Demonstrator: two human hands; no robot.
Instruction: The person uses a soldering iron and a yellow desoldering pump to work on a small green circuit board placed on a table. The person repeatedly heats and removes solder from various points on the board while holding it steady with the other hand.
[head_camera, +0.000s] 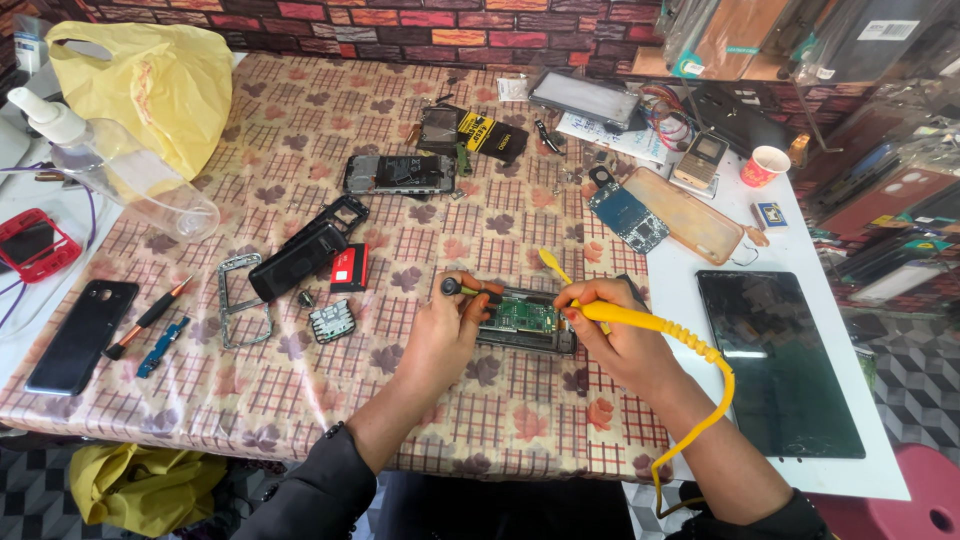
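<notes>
An opened phone with a bare green circuit board lies on the checked tablecloth in front of me. My left hand grips a dark-handled screwdriver whose tip rests at the board's left end. My right hand holds a yellow soldering iron over the board's right end; its ribbed yellow cable loops down off the table edge. A yellow plastic pry tool lies just behind the phone.
Scattered phone parts lie to the left: a black casing, a metal frame, a keypad, a black phone. A dark tablet is at right, a blue board and orange case behind, with a clear spray bottle and yellow bag far left.
</notes>
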